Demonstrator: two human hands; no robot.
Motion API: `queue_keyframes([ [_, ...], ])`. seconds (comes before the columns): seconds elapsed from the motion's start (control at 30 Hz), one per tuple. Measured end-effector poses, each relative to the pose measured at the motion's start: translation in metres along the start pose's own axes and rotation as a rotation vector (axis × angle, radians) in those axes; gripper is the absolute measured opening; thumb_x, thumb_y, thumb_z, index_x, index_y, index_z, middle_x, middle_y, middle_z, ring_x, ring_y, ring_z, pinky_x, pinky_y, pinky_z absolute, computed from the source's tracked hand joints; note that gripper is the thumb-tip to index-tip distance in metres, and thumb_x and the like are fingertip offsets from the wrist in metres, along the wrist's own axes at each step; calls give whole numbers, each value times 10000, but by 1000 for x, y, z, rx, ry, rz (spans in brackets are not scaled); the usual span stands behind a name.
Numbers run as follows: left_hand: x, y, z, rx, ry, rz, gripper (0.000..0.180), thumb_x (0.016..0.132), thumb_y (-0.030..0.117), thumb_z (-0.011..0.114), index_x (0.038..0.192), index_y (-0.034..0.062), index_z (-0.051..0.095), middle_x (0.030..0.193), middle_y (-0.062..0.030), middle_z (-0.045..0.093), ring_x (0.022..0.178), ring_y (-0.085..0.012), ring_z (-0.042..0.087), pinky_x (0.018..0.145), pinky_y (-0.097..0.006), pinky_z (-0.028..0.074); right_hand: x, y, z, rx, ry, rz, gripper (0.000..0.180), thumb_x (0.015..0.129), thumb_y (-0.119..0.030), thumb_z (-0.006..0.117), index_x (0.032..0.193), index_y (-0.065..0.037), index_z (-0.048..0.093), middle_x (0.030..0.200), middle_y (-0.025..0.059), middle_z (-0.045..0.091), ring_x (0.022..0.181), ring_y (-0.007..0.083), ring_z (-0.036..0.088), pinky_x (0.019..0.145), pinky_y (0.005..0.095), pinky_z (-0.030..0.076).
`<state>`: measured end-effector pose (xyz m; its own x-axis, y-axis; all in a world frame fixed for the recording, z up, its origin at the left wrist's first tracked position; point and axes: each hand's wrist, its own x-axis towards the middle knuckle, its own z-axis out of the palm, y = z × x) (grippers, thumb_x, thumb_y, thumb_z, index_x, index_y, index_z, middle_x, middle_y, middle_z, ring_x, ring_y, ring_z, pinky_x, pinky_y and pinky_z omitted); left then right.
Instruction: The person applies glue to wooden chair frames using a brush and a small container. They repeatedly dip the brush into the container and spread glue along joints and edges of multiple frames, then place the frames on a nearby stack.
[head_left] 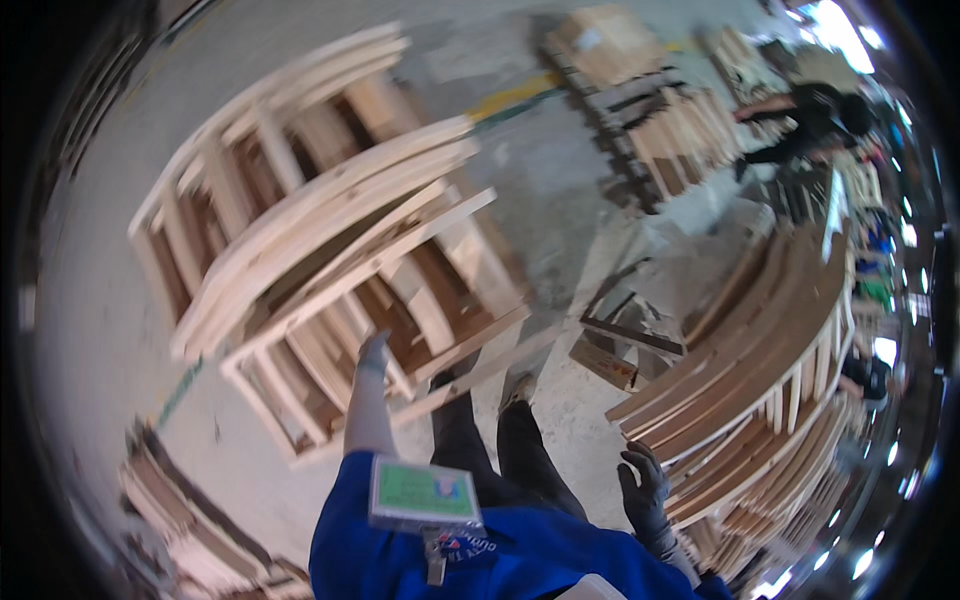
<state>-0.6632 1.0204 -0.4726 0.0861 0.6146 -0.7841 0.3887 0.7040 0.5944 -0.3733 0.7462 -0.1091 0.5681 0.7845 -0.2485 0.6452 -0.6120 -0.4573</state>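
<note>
My left hand [371,350], in a grey glove, is closed on a slat of a pale wooden slatted frame [290,318]; blur softens the fingers. That frame lies at a tilt on top of a group of similar frames with curved rails. My right hand [645,485], also gloved in grey, is held low at my right with thumb and fingers apart. It is beside a stack of curved wooden frames [740,385], and nothing shows in it.
More slatted frames [270,150] stand at the far left. Wooden parts [685,140] sit on a pallet farther back, near a person in dark clothes [820,115]. A cardboard box [605,362] is on the floor ahead. Long boards [190,510] are piled at the lower left.
</note>
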Motion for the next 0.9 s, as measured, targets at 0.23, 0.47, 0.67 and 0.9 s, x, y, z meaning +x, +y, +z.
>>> queue_keyframes([
  [0.23,-94,14,-17,-543,330,-47,335,797,295,611,560,153,421,501,29,343,403,-104,344,362,-281,308,2,-1,-6,-422,-39,-389,442,722,-277,643,1138,-164,543,1234,110,487,1177,322,430,996,486,315],
  [0.47,-191,7,-86,-518,273,84,261,824,269,571,636,172,417,474,38,319,385,-91,319,357,-284,307,3,-15,-2,-138,-140,-701,492,778,-406,600,1205,-180,504,1288,117,438,1236,339,356,1027,554,218],
  [0.67,-241,2,-98,-501,274,84,275,832,350,557,764,96,476,570,-30,407,455,-137,376,440,-337,345,-6,-21,-8,229,-106,-818,231,852,-276,537,762,-67,575,844,124,589,824,319,556,773,387,449],
  [0.9,-306,28,-75,-19,229,442,475,832,506,515,985,56,490,800,-137,519,648,-237,460,623,-456,400,-35,35,-88,475,192,-622,237,886,-252,500,866,-31,584,900,138,586,814,324,565,714,401,458],
])
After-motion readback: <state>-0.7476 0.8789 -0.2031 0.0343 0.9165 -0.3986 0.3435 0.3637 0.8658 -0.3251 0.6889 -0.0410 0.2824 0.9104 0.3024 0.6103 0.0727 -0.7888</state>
